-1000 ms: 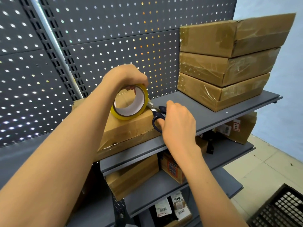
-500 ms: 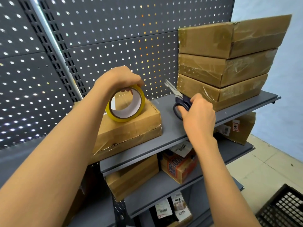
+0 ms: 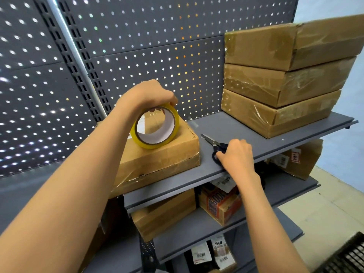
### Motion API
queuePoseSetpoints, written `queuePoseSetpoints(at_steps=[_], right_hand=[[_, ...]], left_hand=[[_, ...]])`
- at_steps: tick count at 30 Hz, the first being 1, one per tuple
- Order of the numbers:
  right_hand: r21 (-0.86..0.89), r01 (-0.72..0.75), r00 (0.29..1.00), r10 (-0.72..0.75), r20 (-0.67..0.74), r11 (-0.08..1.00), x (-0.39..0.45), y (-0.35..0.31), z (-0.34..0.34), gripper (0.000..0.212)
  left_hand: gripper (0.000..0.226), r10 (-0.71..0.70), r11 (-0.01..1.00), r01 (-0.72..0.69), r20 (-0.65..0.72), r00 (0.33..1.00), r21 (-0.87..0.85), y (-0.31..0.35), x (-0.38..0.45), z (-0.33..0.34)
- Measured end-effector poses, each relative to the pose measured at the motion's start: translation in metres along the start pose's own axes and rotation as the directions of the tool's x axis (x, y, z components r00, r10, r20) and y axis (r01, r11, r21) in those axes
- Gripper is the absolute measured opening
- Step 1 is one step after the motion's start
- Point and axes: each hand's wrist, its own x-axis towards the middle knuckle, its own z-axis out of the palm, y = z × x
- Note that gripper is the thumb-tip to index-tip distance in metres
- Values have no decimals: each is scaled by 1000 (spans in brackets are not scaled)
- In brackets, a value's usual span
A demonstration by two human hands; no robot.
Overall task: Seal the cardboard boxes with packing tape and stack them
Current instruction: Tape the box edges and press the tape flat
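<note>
Head camera looks down on a grey shelf before a pegboard wall. My left hand grips the top of a yellow roll of packing tape, standing it on edge atop a cardboard box at the shelf's left. My right hand curls round the dark handles of the scissors, which lie flat on the shelf just beside that box, blades pointing at the wall. A stack of three taped boxes sits well apart at the right end.
</note>
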Motion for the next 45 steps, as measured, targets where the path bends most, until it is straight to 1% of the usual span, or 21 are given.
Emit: queuePoseSetpoints(at_steps=[6, 8, 9, 11, 12, 14, 15, 17, 19, 20, 21, 23, 26, 28, 32, 34, 36, 38, 40, 42, 45], right_hand=[[-9, 79, 996, -80, -25, 997, 0, 2, 4, 17], [89, 138, 984, -126, -129, 986, -2, 0, -1, 24], [198, 182, 970, -143, -199, 963, -4, -4, -5, 27], [477, 288, 946, -167, -279, 830, -12, -16, -15, 21], [600, 311, 946, -178, -271, 737, -16, -24, -21, 20], [754, 279, 959, -210, -190, 594, -25, -41, -30, 23], [792, 245, 963, -232, -134, 560, -29, -49, -32, 26], [826, 163, 956, -292, 2, 539, -37, -60, -33, 33], [855, 105, 928, -360, 100, 509, -43, -68, -29, 43], [876, 85, 912, -391, 123, 475, -46, -70, -28, 39], [901, 70, 900, -417, 129, 429, -49, -72, -26, 28], [936, 82, 892, -444, 83, 341, -54, -76, -22, 12], [957, 150, 922, -386, -45, 247, -57, -79, -16, 23], [964, 170, 935, -344, -91, 207, -59, -80, -16, 17], [981, 123, 965, -249, -83, 151, -59, -81, -13, 9], [975, 157, 967, -226, -120, 155, -60, -82, -12, 7], [951, 246, 953, -223, -203, 186, -64, -83, -12, 8], [900, 369, 921, -223, -320, 231, -67, -84, -16, 9], [810, 492, 869, -242, -433, 319, -70, -83, -22, 11], [742, 557, 830, -255, -496, 372, -71, -78, -28, 12], [706, 584, 811, -245, -531, 400, -70, -71, -36, 12]], left_hand=[[31, 0, 1000, 0, -7, 1000, 1, 0, 0, 0], [32, 7, 1000, -7, -22, 1000, 8, -1, -1, 0], [33, 13, 1000, -12, -32, 999, 14, -2, -2, 0], [35, 25, 1000, -24, -54, 998, 17, -4, -6, 0], [34, 31, 1000, -31, -71, 997, 6, -7, -8, -1], [34, 54, 997, -60, -136, 989, -42, -17, -16, -2], [36, 78, 993, -93, -175, 981, -78, -22, -22, -2], [33, 159, 970, -201, -266, 951, -139, -35, -39, -1], [20, 239, 930, -321, -371, 897, -177, -44, -60, 3], [14, 268, 914, -366, -419, 868, -174, -48, -69, 5], [12, 290, 903, -399, -459, 840, -159, -51, -76, 7], [17, 310, 891, -433, -518, 797, -133, -55, -85, 11], [25, 322, 878, -465, -581, 748, -112, -60, -89, 15], [29, 330, 872, -477, -591, 736, -107, -62, -91, 18], [31, 334, 878, -467, -568, 752, -101, -61, -98, 24], [34, 334, 889, -448, -535, 776, -95, -62, -102, 23], [37, 320, 886, -436, -469, 824, -162, -65, -108, 20], [42, 284, 870, -394, -350, 893, -298, -68, -118, 18], [54, 274, 854, -339, -211, 938, -395, -72, -129, 19], [57, 333, 804, -343, -112, 936, -485, -75, -137, 21], [49, 383, 731, -368, -100, 918, -575, -76, -142, 26]])
